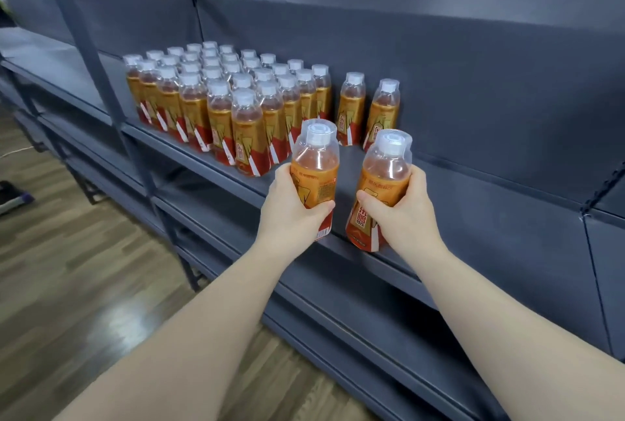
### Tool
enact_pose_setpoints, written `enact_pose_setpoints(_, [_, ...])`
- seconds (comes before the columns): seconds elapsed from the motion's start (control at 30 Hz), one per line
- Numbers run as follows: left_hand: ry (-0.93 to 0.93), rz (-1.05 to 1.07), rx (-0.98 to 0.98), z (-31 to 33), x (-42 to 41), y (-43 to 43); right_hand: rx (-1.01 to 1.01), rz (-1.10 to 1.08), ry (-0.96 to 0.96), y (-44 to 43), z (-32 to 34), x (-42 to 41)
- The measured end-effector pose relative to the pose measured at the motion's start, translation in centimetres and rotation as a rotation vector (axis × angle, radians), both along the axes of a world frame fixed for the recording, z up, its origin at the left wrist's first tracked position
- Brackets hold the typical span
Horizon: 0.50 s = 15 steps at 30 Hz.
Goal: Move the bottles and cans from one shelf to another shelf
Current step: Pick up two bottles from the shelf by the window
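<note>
A packed block of bottles (216, 102) stands upright on the dark metal shelf (209, 163), at its left. My left hand (291, 211) wraps one bottle (316, 167) around its lower label, cap up, leaning slightly right, just above the shelf's front edge. My right hand (402, 214) grips a second bottle (380, 187) from the right, cap up, tilted a little left. Both are clear plastic with white caps, amber drink and glossy orange-red labels. Two lone bottles (368, 109) stand behind.
</note>
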State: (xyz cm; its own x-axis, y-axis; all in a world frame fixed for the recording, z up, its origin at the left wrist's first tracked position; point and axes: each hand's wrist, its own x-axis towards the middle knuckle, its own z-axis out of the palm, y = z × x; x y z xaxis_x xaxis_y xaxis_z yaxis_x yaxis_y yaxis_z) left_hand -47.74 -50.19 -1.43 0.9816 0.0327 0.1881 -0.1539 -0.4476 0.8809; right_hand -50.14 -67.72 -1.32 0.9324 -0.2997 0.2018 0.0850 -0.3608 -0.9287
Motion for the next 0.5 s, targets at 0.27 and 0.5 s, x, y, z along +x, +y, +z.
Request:
enact_pose_setpoints(0.27, [0.014,-0.104,-0.016,-0.4,7.3,0.0,-0.013,-0.136,0.028,0.2,-0.4,5.7])
enact_pose_setpoints(0.5, [0.018,-0.128,0.019,-1.4,14.2,-1.8,-0.014,-0.138,-0.002,-1.4,-1.1,12.3])
